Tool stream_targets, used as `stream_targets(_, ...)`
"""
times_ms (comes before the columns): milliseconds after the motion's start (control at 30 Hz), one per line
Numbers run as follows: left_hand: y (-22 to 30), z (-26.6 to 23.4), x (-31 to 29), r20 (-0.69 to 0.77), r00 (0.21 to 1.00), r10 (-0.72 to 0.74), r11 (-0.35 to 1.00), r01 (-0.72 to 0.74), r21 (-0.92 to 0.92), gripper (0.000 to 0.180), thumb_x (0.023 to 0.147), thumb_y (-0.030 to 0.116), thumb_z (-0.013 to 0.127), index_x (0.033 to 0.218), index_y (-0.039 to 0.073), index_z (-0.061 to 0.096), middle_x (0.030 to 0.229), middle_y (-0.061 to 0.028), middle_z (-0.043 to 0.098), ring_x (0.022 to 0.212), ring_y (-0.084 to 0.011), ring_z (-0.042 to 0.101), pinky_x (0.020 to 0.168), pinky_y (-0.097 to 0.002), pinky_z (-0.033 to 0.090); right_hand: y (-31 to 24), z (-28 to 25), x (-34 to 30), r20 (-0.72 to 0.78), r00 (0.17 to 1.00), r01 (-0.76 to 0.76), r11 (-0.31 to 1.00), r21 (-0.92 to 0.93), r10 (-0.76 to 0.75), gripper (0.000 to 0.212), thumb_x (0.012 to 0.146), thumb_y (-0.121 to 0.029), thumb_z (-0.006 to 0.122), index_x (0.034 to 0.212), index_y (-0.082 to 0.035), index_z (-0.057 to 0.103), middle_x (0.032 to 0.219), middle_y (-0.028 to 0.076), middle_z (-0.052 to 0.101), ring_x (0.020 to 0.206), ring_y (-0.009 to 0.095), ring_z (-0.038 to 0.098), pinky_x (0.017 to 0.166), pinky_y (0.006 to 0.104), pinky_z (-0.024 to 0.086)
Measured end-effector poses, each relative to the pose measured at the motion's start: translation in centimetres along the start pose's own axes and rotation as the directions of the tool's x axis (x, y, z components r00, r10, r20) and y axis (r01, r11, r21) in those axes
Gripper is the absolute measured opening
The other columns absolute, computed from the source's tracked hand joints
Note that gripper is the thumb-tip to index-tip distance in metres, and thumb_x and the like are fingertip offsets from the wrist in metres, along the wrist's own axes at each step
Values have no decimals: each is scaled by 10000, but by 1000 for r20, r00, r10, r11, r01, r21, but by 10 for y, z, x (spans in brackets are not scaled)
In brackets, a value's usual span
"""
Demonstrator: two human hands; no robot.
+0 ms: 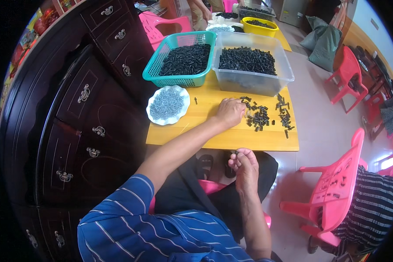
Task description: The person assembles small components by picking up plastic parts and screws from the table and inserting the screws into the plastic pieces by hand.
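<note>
My left hand point(231, 112) rests on the yellow table point(174, 137) with its fingers curled together. It sits at the left edge of a loose pile of small black tube-shaped parts point(258, 118); whatever is between its fingertips is hidden. Above my lap, just off the table's front edge, my right hand point(247, 168) pinches a small black part point(236, 152) between thumb and fingers. Left of my left hand stands a white scalloped dish point(187, 101) of small silvery pins point(166, 105). One black part point(195, 101) lies alone beside the dish.
Behind the pile stand a green basket point(148, 72) and a clear plastic bin point(253, 85), both holding black parts. A yellow basin point(260, 30) is farther back, near another person's arm point(201, 8). A dark cabinet point(74, 126) flanks the left; a pink chair point(336, 192) stands right.
</note>
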State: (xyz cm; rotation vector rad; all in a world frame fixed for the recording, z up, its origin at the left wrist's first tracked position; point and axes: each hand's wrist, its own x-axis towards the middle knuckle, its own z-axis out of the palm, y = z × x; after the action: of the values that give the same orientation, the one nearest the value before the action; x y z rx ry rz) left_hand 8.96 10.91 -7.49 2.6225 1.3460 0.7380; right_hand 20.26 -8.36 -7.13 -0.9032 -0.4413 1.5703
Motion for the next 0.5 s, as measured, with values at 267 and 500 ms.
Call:
stream_targets(267, -2, -1, -2, -8, 999, 38, 998, -38, 51, 167, 878, 177, 589, 796, 58, 675, 851, -121, 670, 879, -325, 634, 831, -463, 484, 0, 1, -1, 8, 1000, -3, 1000, -18, 3, 97, 961, -113, 573, 1053, -81, 579, 884, 56, 651, 749, 136, 637, 744, 271, 532)
stream_targets(500, -9, 0, -1, -27, 999, 18, 997, -20, -70, 144, 858, 155, 603, 814, 53, 695, 841, -137, 682, 836, -342, 658, 792, -454, 514, 1, -1, -1, 3, 1000, 5, 1000, -17, -5, 112, 962, -130, 579, 1064, -82, 582, 891, 51, 654, 755, 135, 637, 755, 280, 529)
